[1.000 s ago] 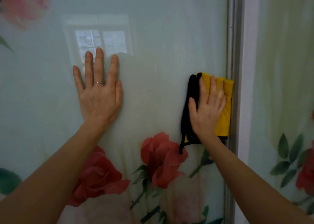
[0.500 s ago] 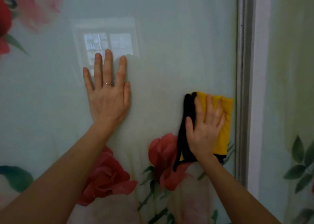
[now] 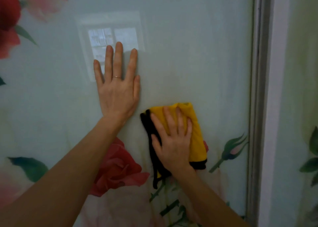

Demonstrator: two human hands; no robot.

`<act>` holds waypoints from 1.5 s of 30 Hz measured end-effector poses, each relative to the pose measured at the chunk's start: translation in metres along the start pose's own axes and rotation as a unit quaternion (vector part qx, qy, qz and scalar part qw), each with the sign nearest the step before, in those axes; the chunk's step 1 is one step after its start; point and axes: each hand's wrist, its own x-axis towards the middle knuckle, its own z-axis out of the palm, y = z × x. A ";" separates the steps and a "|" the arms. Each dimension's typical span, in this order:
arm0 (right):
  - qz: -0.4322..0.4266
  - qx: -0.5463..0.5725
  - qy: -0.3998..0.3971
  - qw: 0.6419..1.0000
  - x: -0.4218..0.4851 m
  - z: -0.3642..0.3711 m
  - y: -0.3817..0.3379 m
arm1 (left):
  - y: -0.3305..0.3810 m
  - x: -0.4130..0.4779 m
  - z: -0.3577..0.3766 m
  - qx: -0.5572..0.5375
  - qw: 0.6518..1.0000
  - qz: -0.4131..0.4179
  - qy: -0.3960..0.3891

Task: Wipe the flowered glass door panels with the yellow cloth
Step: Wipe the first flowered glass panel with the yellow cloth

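A pale green glass door panel (image 3: pixel 197 45) printed with red and pink roses fills most of the view. My right hand (image 3: pixel 172 140) presses the folded yellow cloth (image 3: pixel 196 128), which has a black edge, flat against the glass with straight fingers, just above a red rose (image 3: pixel 117 168). My left hand (image 3: pixel 118 89) lies flat on the glass with spread fingers, up and to the left of the cloth, a thin ring on one finger. A second flowered panel (image 3: pixel 302 71) shows at the far right.
A grey metal frame strip (image 3: pixel 259 106) and a pale vertical post (image 3: pixel 275 123) separate the two panels. A window reflection (image 3: pixel 113 37) glints on the glass above my left hand. A rose bud (image 3: pixel 232 149) is printed right of the cloth.
My right hand has slid the cloth down and leftward, away from the frame edge towards the middle of the panel. My left hand has stayed flat on the glass.
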 end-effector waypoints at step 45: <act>0.071 -0.041 -0.015 0.996 -0.023 0.000 -0.011 | 0.001 -0.038 0.000 0.001 1.000 0.008 0.016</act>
